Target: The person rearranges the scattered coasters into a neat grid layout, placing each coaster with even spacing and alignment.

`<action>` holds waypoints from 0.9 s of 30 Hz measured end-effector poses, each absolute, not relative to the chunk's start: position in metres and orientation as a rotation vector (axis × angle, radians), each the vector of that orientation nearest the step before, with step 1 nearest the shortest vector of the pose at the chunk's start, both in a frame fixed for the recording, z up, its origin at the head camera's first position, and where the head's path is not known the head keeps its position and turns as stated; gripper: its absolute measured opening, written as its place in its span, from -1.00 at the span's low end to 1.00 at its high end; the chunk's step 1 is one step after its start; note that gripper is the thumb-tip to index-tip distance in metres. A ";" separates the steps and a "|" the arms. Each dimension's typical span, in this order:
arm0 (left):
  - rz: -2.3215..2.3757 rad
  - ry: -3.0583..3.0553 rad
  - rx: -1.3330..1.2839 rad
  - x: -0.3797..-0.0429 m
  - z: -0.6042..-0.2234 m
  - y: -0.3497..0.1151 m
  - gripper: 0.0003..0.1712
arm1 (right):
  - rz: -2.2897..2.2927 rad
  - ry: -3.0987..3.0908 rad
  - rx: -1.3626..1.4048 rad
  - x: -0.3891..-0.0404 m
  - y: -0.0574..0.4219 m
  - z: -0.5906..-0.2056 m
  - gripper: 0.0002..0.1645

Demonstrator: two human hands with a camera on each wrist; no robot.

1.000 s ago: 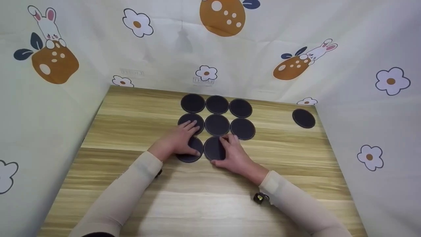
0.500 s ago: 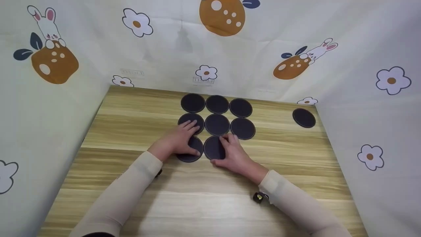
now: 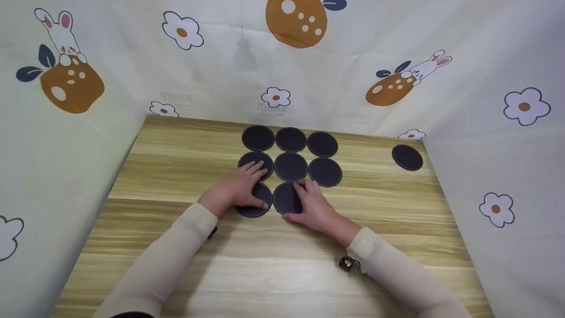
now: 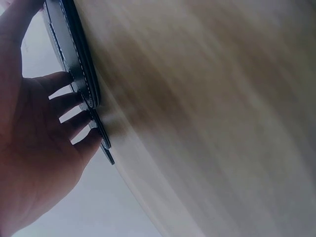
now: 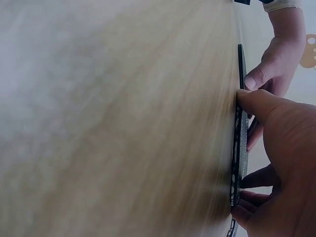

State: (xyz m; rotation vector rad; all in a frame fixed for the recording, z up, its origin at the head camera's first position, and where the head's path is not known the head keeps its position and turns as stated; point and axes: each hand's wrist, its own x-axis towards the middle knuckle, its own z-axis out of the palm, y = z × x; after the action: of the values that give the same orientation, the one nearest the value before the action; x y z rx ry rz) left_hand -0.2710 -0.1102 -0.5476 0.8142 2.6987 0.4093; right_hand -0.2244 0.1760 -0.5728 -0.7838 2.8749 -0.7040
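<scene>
Round black coasters with stitched edges lie in close rows on the table. My left hand (image 3: 236,187) rests flat over the left column. Its fingertips touch the middle-row left coaster (image 3: 247,159), and its thumb lies on the near-row left coaster (image 3: 263,193). Thumb and fingers of my right hand (image 3: 315,207) grip opposite edges of the near-row coaster (image 3: 286,198) beside it. Part of that coaster is hidden under the right hand. In the left wrist view, straight fingers meet the stitched rim of a coaster (image 4: 74,54). The right wrist view shows the thumb on the coaster's edge (image 5: 238,148).
Back-row coasters (image 3: 258,138) sit close to the rear fabric wall (image 3: 220,79). A lone coaster (image 3: 407,157) lies far right, near the table's corner. Printed fabric encloses the wood-grain table (image 3: 273,269) on the left, back and right.
</scene>
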 end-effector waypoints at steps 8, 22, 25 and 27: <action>0.419 2.699 0.818 -0.272 -0.548 -0.110 0.36 | -0.760 2.872 -0.745 -0.225 0.177 -0.574 0.34; 0.416 2.704 0.834 -0.275 -0.553 -0.109 0.35 | -0.927 2.925 -0.814 -0.240 0.217 -0.556 -0.17; 0.423 2.702 0.830 -0.273 -0.550 -0.110 0.34 | -0.984 2.938 -0.750 -0.248 0.237 -0.548 -0.31; 0.426 2.701 0.829 -0.272 -0.548 -0.111 0.34 | -1.032 2.967 -0.698 -0.253 0.252 -0.542 -0.38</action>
State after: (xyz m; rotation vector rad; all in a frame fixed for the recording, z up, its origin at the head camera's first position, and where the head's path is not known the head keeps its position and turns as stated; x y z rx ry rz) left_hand -0.2721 -0.1107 -0.5483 0.8288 2.7012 0.4257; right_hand -0.2531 0.2515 -0.5420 -0.6977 2.9668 -1.0320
